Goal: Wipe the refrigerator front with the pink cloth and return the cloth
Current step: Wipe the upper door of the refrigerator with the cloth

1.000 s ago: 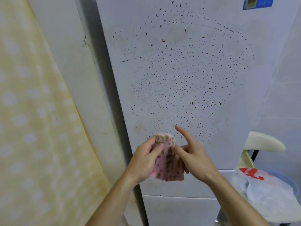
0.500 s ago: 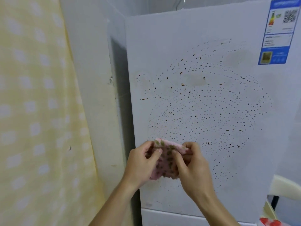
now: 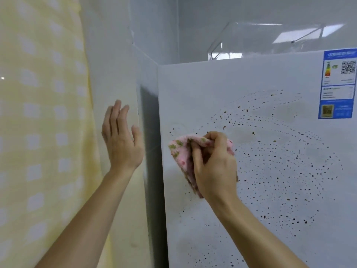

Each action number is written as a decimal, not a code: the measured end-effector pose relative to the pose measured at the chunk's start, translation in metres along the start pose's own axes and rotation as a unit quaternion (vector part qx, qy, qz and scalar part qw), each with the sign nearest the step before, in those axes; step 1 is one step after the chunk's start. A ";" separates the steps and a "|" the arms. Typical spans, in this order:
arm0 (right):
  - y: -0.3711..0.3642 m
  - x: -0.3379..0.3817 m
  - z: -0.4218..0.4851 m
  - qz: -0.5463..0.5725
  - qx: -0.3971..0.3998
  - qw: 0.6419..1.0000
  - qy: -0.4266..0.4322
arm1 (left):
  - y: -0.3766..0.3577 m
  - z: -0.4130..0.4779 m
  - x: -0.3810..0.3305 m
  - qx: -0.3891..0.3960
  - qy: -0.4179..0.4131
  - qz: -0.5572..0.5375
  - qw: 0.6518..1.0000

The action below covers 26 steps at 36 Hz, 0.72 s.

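The white refrigerator front [image 3: 270,219] fills the right half of the head view and is covered with rings of small dark brown specks. My right hand [image 3: 213,167] presses the bunched pink cloth [image 3: 181,153], which has green and red marks, against the door's upper left area. My left hand [image 3: 120,138] is raised with fingers spread, empty, beside the wall just left of the refrigerator's side edge.
A blue and white energy label [image 3: 338,84] sticks to the door's top right corner. A yellow checked curtain [image 3: 38,132] hangs at the left beside a cream wall [image 3: 108,64]. A clear plastic box [image 3: 260,41] rests on top of the refrigerator.
My left hand let go of the cloth and moved left, opening up. My right hand carried the cloth up onto the door. The view tilted upward, showing the refrigerator's top.
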State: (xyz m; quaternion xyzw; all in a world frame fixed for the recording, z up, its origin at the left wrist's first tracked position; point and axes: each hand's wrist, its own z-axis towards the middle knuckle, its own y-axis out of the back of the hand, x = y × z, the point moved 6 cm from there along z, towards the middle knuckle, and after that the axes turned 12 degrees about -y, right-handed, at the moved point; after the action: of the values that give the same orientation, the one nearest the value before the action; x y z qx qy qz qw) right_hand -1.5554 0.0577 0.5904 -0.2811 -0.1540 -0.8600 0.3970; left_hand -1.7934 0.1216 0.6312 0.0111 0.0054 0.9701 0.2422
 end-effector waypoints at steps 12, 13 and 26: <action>-0.056 0.010 0.043 -0.019 -0.044 0.992 0.121 | -0.033 0.022 0.029 -0.009 -0.028 0.008 1.000; -0.058 0.008 0.038 -0.024 -0.053 0.987 0.151 | -0.033 0.023 0.030 -0.012 -0.031 0.009 0.999; -0.077 -0.012 0.014 -0.326 -0.049 0.905 0.270 | -0.034 0.022 0.033 -0.037 -0.054 0.009 0.998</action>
State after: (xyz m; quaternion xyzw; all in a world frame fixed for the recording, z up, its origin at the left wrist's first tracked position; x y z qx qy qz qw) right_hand -1.6036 0.1205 0.5909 0.0084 -0.0820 -0.9908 0.1069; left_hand -1.8060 0.1673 0.6528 0.0542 -0.0438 0.9698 0.2336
